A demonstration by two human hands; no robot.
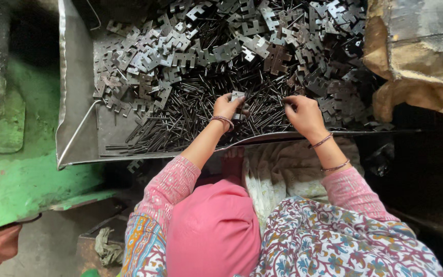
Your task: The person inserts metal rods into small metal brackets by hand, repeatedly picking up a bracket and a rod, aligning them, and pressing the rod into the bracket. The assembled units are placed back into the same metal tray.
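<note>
I look down over a big metal tray [78, 102] that holds two kinds of parts: a pile of flat notched metal plates [180, 51] spread across its far half and far right corner, and a dark heap of thin metal pins [190, 113] lying toward the near edge. My left hand [226, 106] sits over the pins near the middle of the tray's near edge, its grip closed on a small stack of plates [238, 97] held upright between thumb and fingers, just above the pins. My right hand [303, 115] is just beside it to the right, also close to the near edge, fingers curled down with the tips pinched together at the pins; I cannot tell whether that narrow grip actually has a pin in it, because the fingertips are lost against the dark heap. The two hands are near each other but apart. Both wrists wear thin bangles, and pink sleeves [173, 182] run back toward me. Below the tray's near edge I see a pale cloth [273, 174] over the lap, a pink cloth [214, 231] in front of it, and a flowered garment [334, 241] at the right. A green painted machine body [11, 174] stands off the tray's left side, and a worn brown sack [416, 56] rests past its right corner.
</note>
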